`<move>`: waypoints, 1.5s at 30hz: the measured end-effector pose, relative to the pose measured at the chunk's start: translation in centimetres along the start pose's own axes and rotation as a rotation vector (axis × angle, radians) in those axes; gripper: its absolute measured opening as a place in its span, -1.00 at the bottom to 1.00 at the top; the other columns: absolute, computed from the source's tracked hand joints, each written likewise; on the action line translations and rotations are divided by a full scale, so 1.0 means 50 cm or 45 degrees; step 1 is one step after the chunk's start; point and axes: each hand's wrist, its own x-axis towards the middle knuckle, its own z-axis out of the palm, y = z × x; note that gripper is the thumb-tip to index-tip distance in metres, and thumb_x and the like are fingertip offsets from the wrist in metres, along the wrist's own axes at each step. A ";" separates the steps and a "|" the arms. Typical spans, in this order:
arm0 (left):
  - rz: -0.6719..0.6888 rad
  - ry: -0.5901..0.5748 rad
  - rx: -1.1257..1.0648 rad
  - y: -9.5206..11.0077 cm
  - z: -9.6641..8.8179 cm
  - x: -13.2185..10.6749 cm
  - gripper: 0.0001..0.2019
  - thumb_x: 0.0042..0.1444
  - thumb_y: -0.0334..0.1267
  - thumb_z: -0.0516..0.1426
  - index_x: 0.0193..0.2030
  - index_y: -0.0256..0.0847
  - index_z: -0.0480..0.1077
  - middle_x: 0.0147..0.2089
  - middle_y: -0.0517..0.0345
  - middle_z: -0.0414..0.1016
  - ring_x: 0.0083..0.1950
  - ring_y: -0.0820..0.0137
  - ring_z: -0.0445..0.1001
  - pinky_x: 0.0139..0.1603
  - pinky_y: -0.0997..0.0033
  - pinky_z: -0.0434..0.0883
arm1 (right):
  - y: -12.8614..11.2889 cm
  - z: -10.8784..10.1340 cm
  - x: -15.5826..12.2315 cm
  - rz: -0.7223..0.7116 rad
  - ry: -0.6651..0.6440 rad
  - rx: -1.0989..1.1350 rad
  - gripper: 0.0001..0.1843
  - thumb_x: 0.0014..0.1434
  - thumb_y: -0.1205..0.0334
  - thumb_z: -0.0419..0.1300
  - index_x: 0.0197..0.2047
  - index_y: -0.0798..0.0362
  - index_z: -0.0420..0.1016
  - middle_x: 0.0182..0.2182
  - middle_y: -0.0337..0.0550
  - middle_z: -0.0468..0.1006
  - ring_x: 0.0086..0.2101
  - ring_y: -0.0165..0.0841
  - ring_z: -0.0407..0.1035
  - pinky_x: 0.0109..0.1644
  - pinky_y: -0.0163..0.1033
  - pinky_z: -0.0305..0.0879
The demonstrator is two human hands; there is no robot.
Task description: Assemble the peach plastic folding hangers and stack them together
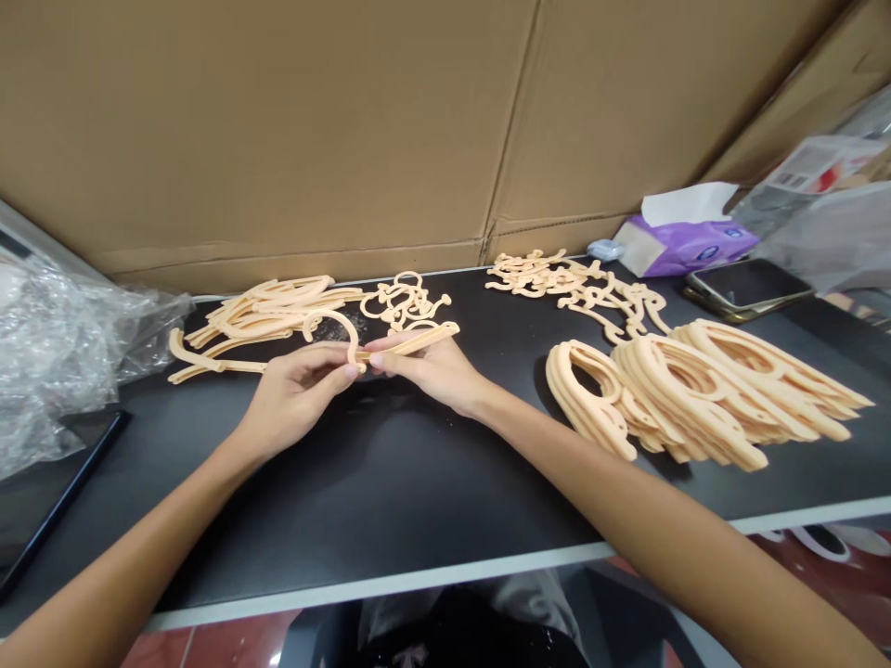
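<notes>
My left hand [299, 394] pinches the base of a cream plastic hanger hook [353, 332] between thumb and fingers; the hook curves upward to the left. In my right hand [442, 373], closed around it, a cream hanger arm [421, 341] points up and to the right. Hook and arm meet between the two hands, but the fingers hide the joint. Just behind my left hand lies a pile of loose hanger arms [275, 301]. A small heap of loose hooks [407, 299] is beyond my right hand.
Stacks of folded hangers [689, 380] stand right on the black table [390, 492], with more small hook-like pieces [557, 274] behind. A purple tissue pack [686, 243] and a phone [752, 283] are back right. Clear plastic wrap [62, 343] lies left; cardboard [278, 130] stands behind.
</notes>
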 end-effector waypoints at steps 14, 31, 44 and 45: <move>-0.002 0.001 0.287 -0.022 -0.003 -0.001 -0.69 0.24 0.00 0.18 -0.14 -0.20 0.60 -0.22 0.09 0.67 -0.26 0.34 0.60 -0.17 0.45 0.52 | -0.008 -0.032 0.012 0.125 0.088 -0.034 -0.86 -0.14 0.31 0.38 -0.41 0.12 0.63 -0.53 -0.19 0.59 -0.44 -0.38 0.47 -0.26 -0.22 0.38; 0.300 0.011 0.325 -0.026 -0.007 -0.003 -0.80 0.22 -0.13 0.23 -0.12 -0.09 0.65 -0.10 0.11 0.70 -0.13 0.27 0.67 -0.02 0.32 0.58 | -0.021 -0.034 0.012 0.110 0.085 0.012 -0.90 -0.18 0.41 0.29 -0.50 0.09 0.61 -0.54 -0.23 0.57 -0.48 -0.40 0.44 -0.29 -0.25 0.40; 0.396 -0.120 0.335 -0.035 -0.010 0.003 -0.84 0.24 -0.21 0.22 -0.16 -0.10 0.66 -0.09 0.13 0.70 -0.09 0.28 0.68 0.02 0.34 0.59 | -0.026 -0.034 0.007 0.041 0.051 -0.053 -0.88 -0.19 0.43 0.25 -0.54 0.08 0.61 -0.57 -0.24 0.55 -0.48 -0.37 0.43 -0.30 -0.22 0.39; 0.402 -0.116 0.356 -0.036 -0.009 0.003 -0.84 0.25 -0.21 0.22 -0.16 -0.11 0.65 -0.09 0.13 0.70 -0.09 0.28 0.68 0.02 0.35 0.58 | -0.023 -0.035 0.007 0.040 0.051 -0.067 -0.88 -0.18 0.42 0.25 -0.53 0.07 0.62 -0.57 -0.24 0.55 -0.48 -0.37 0.43 -0.30 -0.21 0.39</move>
